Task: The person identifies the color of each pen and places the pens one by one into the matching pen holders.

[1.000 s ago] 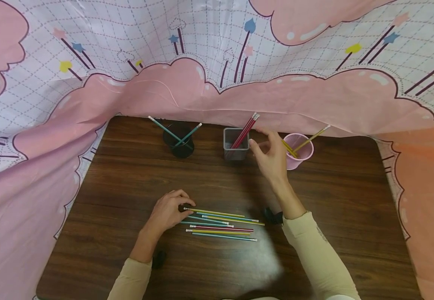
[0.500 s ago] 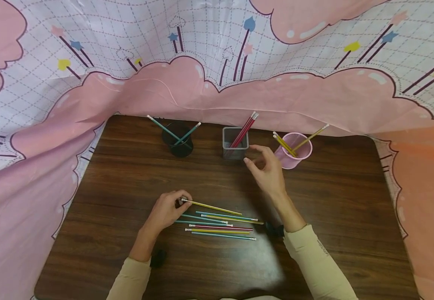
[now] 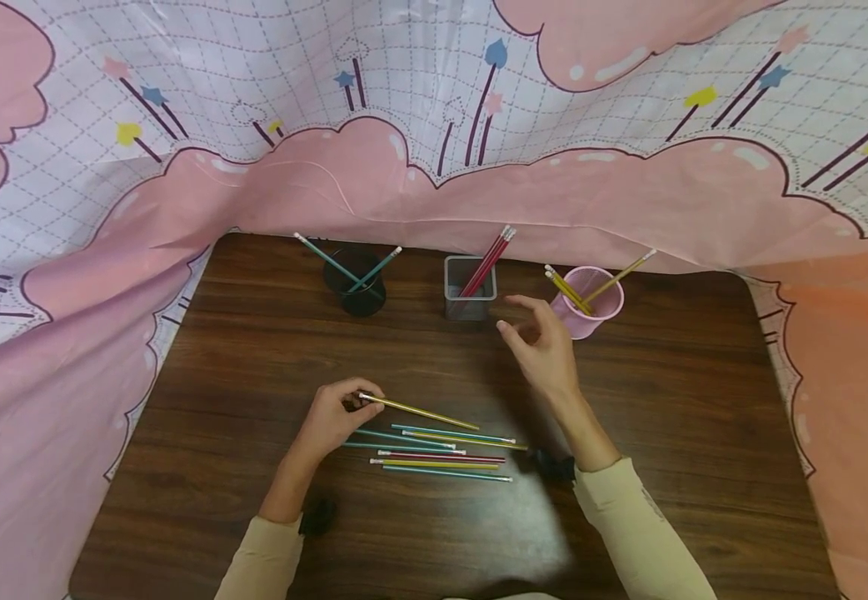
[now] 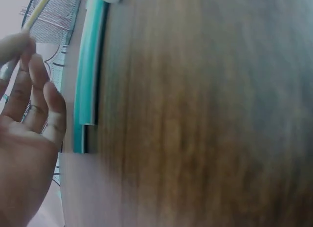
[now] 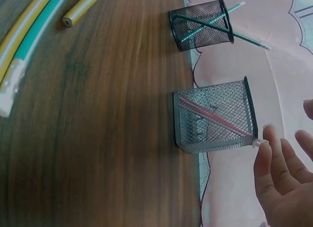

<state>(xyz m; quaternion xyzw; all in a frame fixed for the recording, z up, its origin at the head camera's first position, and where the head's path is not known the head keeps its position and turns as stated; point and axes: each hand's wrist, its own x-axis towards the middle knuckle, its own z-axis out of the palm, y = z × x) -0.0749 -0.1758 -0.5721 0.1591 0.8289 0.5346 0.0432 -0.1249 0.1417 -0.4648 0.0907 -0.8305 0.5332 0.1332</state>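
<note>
Evidently, the patterned cloth (image 3: 254, 67) is the largest item, enclosing the rear and sides of the work area. Next in size is the dark wood-grain table (image 3: 202, 417).

Two hands are noted. The left hand (image 3: 332, 417) pinches a yellow pencil (image 3: 419, 411) near its eraser end, between thumb and fingers. The right hand (image 3: 550, 354) is spread, thumb and fingers apart, holding nothing; it hangs just in front of the rear containers.

Three containers stand at the back edge: a black mesh cup (image 3: 363, 304), a square mesh holder (image 3: 467, 310) and a pink cup (image 3: 580, 327). Contents, respectively: two crossed teal pencils (image 3: 321, 254), a bundle of red pencils (image 3: 490, 265), count unclear, and three yellow ones.

Seven loose pencils lie roughly parallel on the table: four teal or blue, such as the nearest blue pencil (image 3: 449, 473), two yellow and one red (image 3: 441, 457).

Change recorded: the held pencil's eraser end has risen from the table, and the right hand has drawn back from beside the holder. Whether the pencil's far end touches the table cannot be told. In this inspector's judgement, one more pencil is now separated from the row, while the seven others remain unsorted.
</note>
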